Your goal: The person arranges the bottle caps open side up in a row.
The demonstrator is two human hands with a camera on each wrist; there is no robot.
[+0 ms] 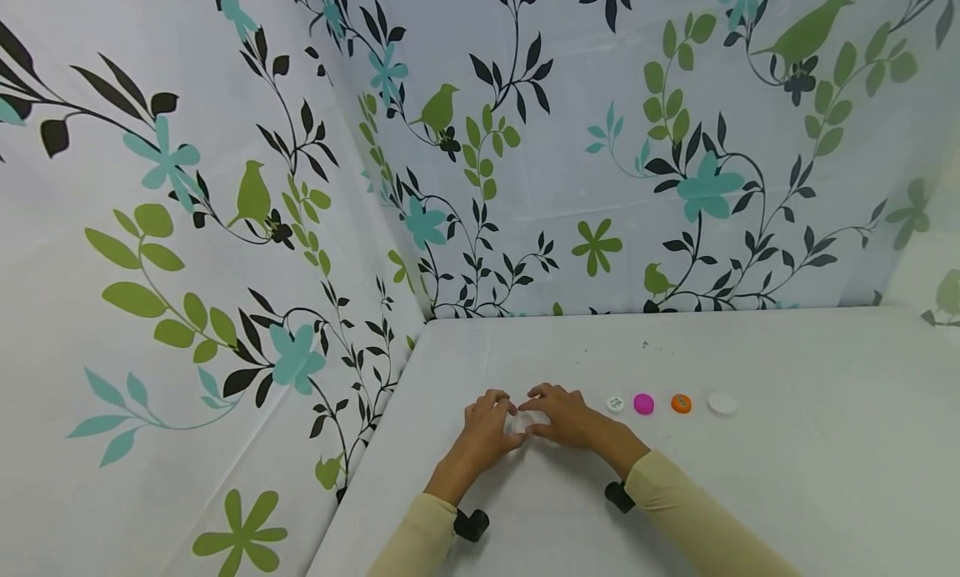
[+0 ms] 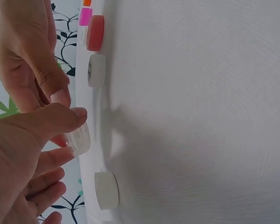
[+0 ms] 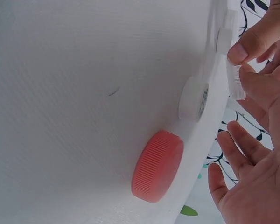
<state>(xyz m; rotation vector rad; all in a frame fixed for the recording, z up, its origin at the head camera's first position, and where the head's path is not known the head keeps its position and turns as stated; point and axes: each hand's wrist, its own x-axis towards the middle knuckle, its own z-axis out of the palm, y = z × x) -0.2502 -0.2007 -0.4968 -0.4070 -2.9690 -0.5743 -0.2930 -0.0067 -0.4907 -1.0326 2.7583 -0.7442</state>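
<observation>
My left hand (image 1: 483, 431) and right hand (image 1: 562, 414) meet at the left of the row of caps. Between them is a clear ridged cap (image 2: 78, 139), held off the white surface. My left thumb and fingers pinch it, and the right fingers pinch its other side; in the right wrist view the clear cap (image 3: 236, 81) shows between both thumbs. A white cap with dark print (image 3: 193, 99) and a red ridged cap (image 3: 157, 166) sit on the surface near my right hand. Below my left hand in the left wrist view stands a plain white cap (image 2: 106, 190).
To the right of my hands, a small white piece (image 1: 615, 404), a magenta one (image 1: 643, 403), an orange one (image 1: 681, 403) and a larger white cap (image 1: 722, 404) lie in a row. The white table (image 1: 810, 444) meets patterned cloth (image 1: 600, 185) behind and left.
</observation>
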